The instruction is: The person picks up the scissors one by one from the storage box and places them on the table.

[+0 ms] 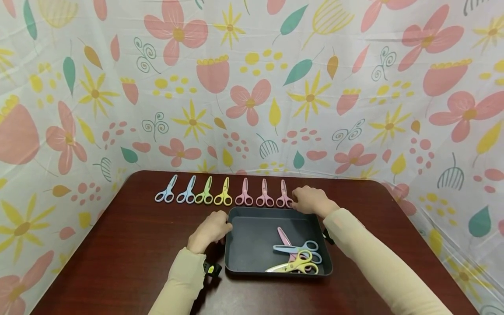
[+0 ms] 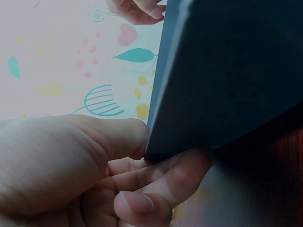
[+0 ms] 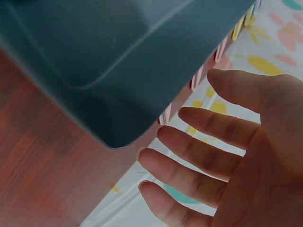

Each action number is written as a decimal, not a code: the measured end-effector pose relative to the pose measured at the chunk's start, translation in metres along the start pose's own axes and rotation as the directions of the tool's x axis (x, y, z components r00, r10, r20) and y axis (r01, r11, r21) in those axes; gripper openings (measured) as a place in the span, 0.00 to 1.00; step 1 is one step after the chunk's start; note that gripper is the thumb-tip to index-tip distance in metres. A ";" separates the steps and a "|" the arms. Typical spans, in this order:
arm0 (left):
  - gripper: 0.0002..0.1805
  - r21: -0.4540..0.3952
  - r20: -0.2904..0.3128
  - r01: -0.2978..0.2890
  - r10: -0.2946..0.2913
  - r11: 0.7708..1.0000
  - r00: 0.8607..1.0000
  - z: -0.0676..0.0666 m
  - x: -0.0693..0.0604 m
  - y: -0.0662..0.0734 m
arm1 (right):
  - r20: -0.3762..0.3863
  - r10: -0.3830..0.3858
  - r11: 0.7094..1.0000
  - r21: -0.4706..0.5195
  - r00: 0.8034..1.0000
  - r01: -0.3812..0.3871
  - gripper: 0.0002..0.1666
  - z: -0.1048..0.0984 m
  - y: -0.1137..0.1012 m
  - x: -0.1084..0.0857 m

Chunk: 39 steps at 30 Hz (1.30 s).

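My left hand pinches the left edge of a dark grey tray; in the left wrist view the thumb is at the edge and fingers are beneath. My right hand is beyond the tray's far right corner, beside the rightmost pink scissors. In the right wrist view its fingers are spread and slightly bent, with nothing held. Inside the tray, at its right, lie pink scissors, blue scissors and yellow scissors, overlapping.
Behind the tray runs a row of scissors: blue, another blue, green, yellow, then pink and pink. The dark wooden table meets a flowered curtain at the back.
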<state>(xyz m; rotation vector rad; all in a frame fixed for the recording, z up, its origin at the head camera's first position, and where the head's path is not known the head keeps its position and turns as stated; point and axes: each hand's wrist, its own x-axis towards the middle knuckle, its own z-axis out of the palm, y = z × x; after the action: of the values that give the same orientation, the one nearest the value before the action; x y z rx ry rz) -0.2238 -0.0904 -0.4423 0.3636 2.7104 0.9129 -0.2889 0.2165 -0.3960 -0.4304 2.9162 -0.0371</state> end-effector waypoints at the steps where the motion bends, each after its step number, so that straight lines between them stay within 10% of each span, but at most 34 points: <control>1: 0.20 0.001 -0.001 -0.002 0.002 1.000 1.000 0.000 0.000 0.000 | -0.004 -0.008 1.000 -0.003 1.000 0.008 0.15 0.001 -0.001 -0.003; 15: 0.20 0.002 -0.004 0.001 -0.001 1.000 1.000 0.000 0.000 0.000 | -0.094 -0.150 0.984 -0.113 0.984 0.139 0.19 0.011 -0.011 -0.040; 39: 0.19 -0.004 -0.004 -0.017 0.017 1.000 1.000 -0.001 -0.001 0.000 | -0.262 -0.410 0.909 -0.038 0.874 0.415 0.09 0.036 -0.020 -0.121</control>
<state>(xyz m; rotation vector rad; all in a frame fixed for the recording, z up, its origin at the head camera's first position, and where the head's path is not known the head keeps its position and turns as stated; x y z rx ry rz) -0.2230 -0.0914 -0.4410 0.3855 2.7124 0.9239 -0.1631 0.2328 -0.4073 -1.1208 3.0109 -0.1987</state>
